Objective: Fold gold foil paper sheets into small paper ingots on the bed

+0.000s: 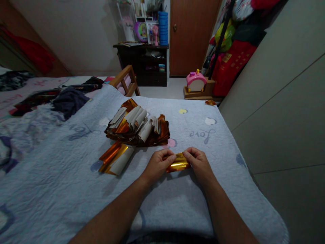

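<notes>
Between my two hands is a small sheet of shiny gold foil paper [179, 164], curved along its length. My left hand [159, 163] pinches its left end between thumb and fingers. At the other end, my right hand [198, 160] grips the upper right edge the same way. Ahead and to the left lies a heap of gold foil papers [162, 134], with several grey-white pieces curled among them. Closer to me, beside that heap, rest a few loose foil sheets [113, 157], partly showing a grey-white side.
A pale blue quilt [162, 217] covers the surface under my hands. One folded gold piece [210, 102] sits at its far right corner. Clothes [69, 101] lie at the left. A grey cabinet [286, 112] borders the right side, and a wooden chair [127, 81] stands beyond the quilt.
</notes>
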Motion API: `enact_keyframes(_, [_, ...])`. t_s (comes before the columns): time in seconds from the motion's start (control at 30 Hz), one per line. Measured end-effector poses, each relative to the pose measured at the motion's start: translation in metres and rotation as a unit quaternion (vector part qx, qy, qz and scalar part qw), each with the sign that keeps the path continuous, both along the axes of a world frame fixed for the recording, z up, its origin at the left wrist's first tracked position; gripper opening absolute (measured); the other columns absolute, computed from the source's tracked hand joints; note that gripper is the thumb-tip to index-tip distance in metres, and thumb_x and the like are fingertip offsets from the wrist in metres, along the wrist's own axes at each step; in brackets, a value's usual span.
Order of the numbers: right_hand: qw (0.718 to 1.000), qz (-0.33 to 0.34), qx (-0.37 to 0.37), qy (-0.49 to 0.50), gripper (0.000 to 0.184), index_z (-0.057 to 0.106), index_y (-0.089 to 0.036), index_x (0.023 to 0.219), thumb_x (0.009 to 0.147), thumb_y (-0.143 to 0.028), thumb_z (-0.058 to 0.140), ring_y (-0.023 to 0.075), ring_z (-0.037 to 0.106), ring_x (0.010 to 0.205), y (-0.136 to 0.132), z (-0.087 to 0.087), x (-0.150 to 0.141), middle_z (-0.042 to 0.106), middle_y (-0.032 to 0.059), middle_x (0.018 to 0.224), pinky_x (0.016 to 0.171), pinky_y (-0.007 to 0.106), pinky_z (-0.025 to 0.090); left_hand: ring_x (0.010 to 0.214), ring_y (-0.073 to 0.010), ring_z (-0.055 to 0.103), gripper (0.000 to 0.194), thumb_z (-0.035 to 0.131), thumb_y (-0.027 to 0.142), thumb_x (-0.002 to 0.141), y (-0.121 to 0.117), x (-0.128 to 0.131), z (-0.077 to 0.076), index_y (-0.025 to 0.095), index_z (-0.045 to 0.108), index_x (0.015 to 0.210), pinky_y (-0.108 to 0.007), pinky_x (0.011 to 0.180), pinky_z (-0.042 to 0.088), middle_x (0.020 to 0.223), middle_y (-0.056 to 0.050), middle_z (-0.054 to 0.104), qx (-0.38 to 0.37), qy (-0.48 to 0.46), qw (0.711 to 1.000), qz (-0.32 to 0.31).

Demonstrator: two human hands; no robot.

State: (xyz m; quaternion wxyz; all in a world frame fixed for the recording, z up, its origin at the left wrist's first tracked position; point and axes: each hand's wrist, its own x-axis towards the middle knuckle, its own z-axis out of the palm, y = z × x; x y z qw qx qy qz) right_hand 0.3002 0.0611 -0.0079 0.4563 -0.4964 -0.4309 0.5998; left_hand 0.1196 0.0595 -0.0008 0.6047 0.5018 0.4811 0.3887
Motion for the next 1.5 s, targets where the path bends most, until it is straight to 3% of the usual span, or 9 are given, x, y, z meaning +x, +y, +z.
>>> enact_keyframes(0.13, [1.000, -0.005, 0.002, 0.020, 0.028, 0.065, -0.019, 0.073, 0.077, -0.045, 0.074, 0.0146, 0.057, 0.064, -0.0013, 0.0012, -0.0021, 0.061, -0.0010, 0.068, 0.061, 0.026, 0.044, 0.059, -0.0116, 0.053, 0.033, 0.074, 0.046, 0.075, 0.0012, 0.0002, -0.0008, 0.014, 0.063, 0.071, -0.022, 0.056, 0.041, 0.065, 0.001, 0.058, -0.028, -0.042, 0.998, 0.027])
enact_keyframes(0.23, [0.996, -0.004, -0.020, 0.090, 0.023, 0.070, -0.021, 0.092, 0.076, -0.037, 0.073, 0.0162, 0.061, 0.070, -0.0024, 0.0035, -0.0036, 0.067, 0.0000, 0.078, 0.066, 0.027, 0.047, 0.056, -0.0097, 0.048, 0.033, 0.076, 0.044, 0.074, 0.0020, 0.0007, -0.0017, 0.015, 0.061, 0.068, -0.021, 0.054, 0.039, 0.061, 0.003, 0.054, -0.044, -0.071, 0.996, 0.044])
enact_keyframes(0.37, [0.980, 0.038, -0.059, 0.184, 0.037, 0.073, -0.020, 0.099, 0.064, -0.023, 0.063, 0.0162, 0.061, 0.069, -0.0026, 0.0051, -0.0035, 0.072, 0.0036, 0.088, 0.058, 0.025, 0.046, 0.053, -0.0088, 0.046, 0.034, 0.076, 0.044, 0.073, 0.0029, 0.0007, -0.0028, 0.015, 0.059, 0.067, -0.020, 0.052, 0.036, 0.060, 0.003, 0.054, -0.070, -0.101, 0.990, 0.065])
enact_keyframes(0.5, [0.983, 0.064, -0.025, 0.169, 0.042, 0.073, -0.023, 0.102, 0.062, -0.016, 0.068, 0.0157, 0.061, 0.075, -0.0024, 0.0049, -0.0047, 0.072, 0.0026, 0.096, 0.057, 0.023, 0.046, 0.054, -0.0092, 0.048, 0.033, 0.075, 0.043, 0.074, 0.0038, -0.0001, -0.0027, 0.016, 0.058, 0.068, -0.020, 0.052, 0.037, 0.061, 0.002, 0.057, -0.079, -0.109, 0.987, 0.084])
enact_keyframes(0.63, [0.988, 0.072, 0.014, 0.137, 0.040, 0.070, -0.028, 0.107, 0.069, -0.021, 0.080, 0.0139, 0.061, 0.077, -0.0030, 0.0034, -0.0064, 0.070, 0.0003, 0.098, 0.062, 0.023, 0.047, 0.053, -0.0084, 0.049, 0.033, 0.076, 0.043, 0.074, 0.0040, 0.0001, -0.0020, 0.015, 0.059, 0.068, -0.019, 0.051, 0.038, 0.062, 0.001, 0.059, -0.075, -0.110, 0.988, 0.078])
enact_keyframes(0.83, [0.989, 0.063, 0.020, 0.133, 0.030, 0.070, -0.025, 0.100, 0.074, -0.032, 0.082, 0.0145, 0.061, 0.078, -0.0026, -0.0015, -0.0046, 0.068, 0.0001, 0.091, 0.068, 0.026, 0.048, 0.056, -0.0124, 0.060, 0.037, 0.082, 0.039, 0.071, 0.0024, 0.0023, -0.0025, 0.020, 0.058, 0.092, -0.022, 0.053, 0.046, 0.073, 0.000, 0.069, -0.097, -0.172, 0.979, 0.044])
enact_keyframes(1.23, [0.987, 0.048, 0.015, 0.150, 0.032, 0.071, -0.027, 0.101, 0.070, -0.019, 0.074, 0.0150, 0.062, 0.078, -0.0040, 0.0051, -0.0055, 0.069, -0.0014, 0.089, 0.071, 0.026, 0.048, 0.057, -0.0101, 0.060, 0.032, 0.082, 0.034, 0.072, 0.0019, 0.0019, 0.0016, 0.018, 0.058, 0.085, -0.019, 0.055, 0.044, 0.070, 0.002, 0.066, -0.094, -0.192, 0.976, 0.040])
enact_keyframes(1.5, [0.980, 0.026, -0.011, 0.199, 0.035, 0.070, -0.025, 0.107, 0.071, -0.026, 0.074, 0.0152, 0.064, 0.074, -0.0028, 0.0057, -0.0031, 0.069, 0.0000, 0.086, 0.068, 0.026, 0.048, 0.059, -0.0133, 0.062, 0.035, 0.084, 0.036, 0.069, 0.0031, 0.0011, 0.0025, 0.019, 0.059, 0.086, -0.021, 0.055, 0.045, 0.072, 0.001, 0.069, -0.117, -0.214, 0.969, 0.035])
